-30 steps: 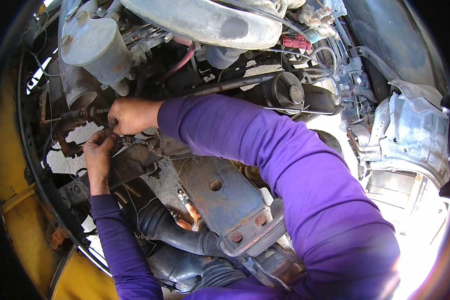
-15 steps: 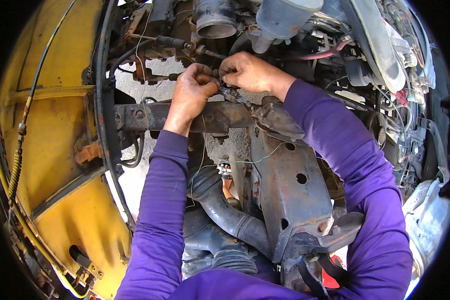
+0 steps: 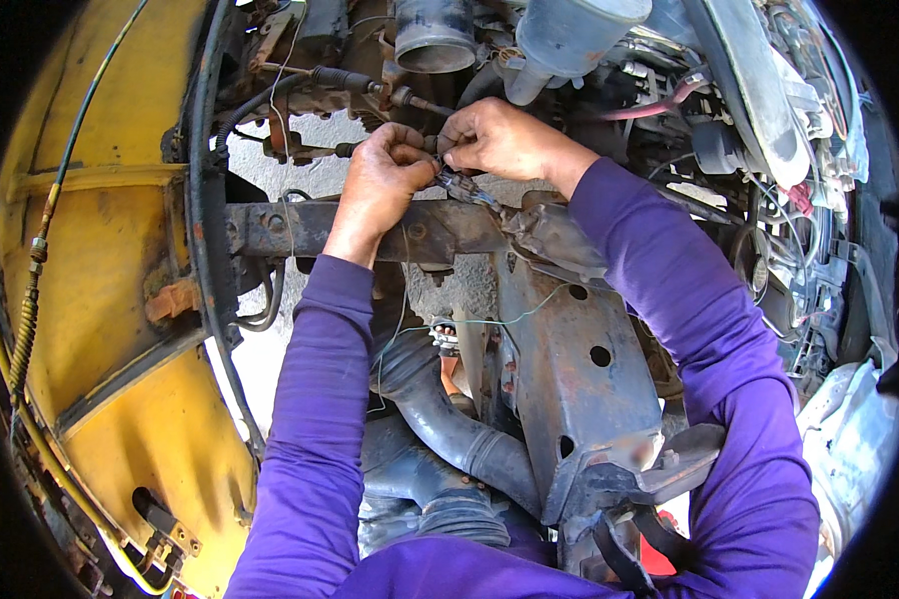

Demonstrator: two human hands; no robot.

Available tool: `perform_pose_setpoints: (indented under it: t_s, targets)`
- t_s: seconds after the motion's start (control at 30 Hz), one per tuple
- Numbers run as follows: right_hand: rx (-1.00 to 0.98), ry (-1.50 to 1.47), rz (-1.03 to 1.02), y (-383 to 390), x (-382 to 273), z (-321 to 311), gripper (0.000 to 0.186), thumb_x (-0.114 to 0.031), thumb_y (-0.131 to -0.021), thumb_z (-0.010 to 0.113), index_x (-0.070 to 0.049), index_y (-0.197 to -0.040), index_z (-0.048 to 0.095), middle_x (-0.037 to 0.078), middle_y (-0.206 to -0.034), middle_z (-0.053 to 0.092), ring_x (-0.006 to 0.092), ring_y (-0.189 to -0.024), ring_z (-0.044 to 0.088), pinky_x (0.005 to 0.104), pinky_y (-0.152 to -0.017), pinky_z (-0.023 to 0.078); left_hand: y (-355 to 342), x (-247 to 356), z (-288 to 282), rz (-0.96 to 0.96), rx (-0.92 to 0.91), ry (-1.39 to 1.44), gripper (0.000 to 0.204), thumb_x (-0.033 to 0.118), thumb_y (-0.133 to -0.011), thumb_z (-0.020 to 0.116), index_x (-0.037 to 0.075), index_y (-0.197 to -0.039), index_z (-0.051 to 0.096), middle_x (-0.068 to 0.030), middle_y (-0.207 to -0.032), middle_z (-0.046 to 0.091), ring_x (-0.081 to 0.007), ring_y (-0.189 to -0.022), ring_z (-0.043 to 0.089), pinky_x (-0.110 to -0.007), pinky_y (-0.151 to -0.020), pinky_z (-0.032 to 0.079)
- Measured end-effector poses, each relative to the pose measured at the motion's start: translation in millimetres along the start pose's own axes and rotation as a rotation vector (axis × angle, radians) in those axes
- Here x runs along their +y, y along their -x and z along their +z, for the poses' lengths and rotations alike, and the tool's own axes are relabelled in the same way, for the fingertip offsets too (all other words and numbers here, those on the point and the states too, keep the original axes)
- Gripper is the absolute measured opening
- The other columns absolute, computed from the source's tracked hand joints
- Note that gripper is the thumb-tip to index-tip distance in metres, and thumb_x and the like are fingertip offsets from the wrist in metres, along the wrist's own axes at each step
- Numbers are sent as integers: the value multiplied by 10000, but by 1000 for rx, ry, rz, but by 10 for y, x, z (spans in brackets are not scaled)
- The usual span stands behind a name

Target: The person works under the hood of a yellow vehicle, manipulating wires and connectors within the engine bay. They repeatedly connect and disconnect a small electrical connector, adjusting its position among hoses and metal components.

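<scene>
Both my hands meet above a dark steel crossbar (image 3: pixel 315 228), fingertips almost touching. My left hand (image 3: pixel 385 180) is closed in a pinch at the end of a small bundle of wires (image 3: pixel 459 187). From the other side my right hand (image 3: pixel 494 140) pinches the same spot, its thumb and forefinger pressed together. The bundle runs down and right to a grey, dusty wrapped part (image 3: pixel 554 238) on the crossbar. What exactly lies between the fingertips is partly hidden. A thin pale wire (image 3: pixel 402 309) hangs below my left hand, and a thin green wire (image 3: pixel 514 321) curves across the frame.
A yellow metal panel (image 3: pixel 120 290) with a cable stands at the left. Ahead are an open black pipe (image 3: pixel 435 45) and a grey canister (image 3: pixel 574 40). Below lie a ribbed black hose (image 3: pixel 449 419) and a steel bracket with holes (image 3: pixel 579 399). Wiring (image 3: pixel 809 230) crowds the right side.
Both hands stay pinched at the same place, with hardly any finger movement. The view has shifted very slightly.
</scene>
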State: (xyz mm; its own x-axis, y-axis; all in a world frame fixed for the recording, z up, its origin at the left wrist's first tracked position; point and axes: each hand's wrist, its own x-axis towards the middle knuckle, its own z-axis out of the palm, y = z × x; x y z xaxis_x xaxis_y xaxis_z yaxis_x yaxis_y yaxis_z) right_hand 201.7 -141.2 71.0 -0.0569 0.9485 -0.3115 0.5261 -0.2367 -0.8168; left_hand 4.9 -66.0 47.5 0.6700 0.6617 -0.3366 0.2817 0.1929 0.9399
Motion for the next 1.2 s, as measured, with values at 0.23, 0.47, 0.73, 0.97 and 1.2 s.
perform_pose_setpoints:
  t_s: [0.23, 0.47, 0.73, 0.97, 1.2]
  targets:
    - [4, 28, -19, 45, -58, -5, 234, -169, -829, 727, -1, -991, 742, 185, -904, 740, 274, -846, 712, 391, -803, 542, -11, 9, -12, -3, 2, -57, 301, -7, -826, 715, -32, -1103, 602, -63, -873, 711, -109, -777, 639, -255, -704, 502]
    - [71, 107, -94, 1, -4, 42, 207, -148, -843, 670, 9, -964, 730, 217, -861, 715, 316, -795, 698, 426, -748, 532, -10, -16, -10, 2, -27, 11, 335, -13, -820, 709, -39, -1134, 597, -73, -912, 719, -117, -812, 647, -261, -744, 512]
    - [56, 134, -116, -54, 11, 72, 247, -168, -869, 591, 27, -969, 704, 258, -907, 704, 392, -832, 686, 468, -768, 523, 43, 1, -69, 40, -94, 69, 343, -75, -809, 664, -28, -1138, 579, -95, -996, 709, -142, -912, 669, -292, -840, 546]
    - [49, 131, -60, -20, -26, 41, 279, -186, -901, 608, 14, -1070, 706, 244, -1009, 719, 390, -955, 692, 454, -850, 532, 17, -71, -190, 3, -202, 237, 371, -35, -858, 626, -22, -1221, 549, -130, -1077, 701, -191, -960, 690, -316, -885, 555]
    - [46, 87, -39, -7, -37, 13, 264, -161, -914, 614, 22, -1081, 706, 230, -1000, 729, 354, -945, 700, 436, -858, 533, -25, -74, -193, -24, -203, 227, 281, 13, -936, 645, -11, -1199, 549, -137, -1083, 710, -200, -942, 712, -322, -864, 572]
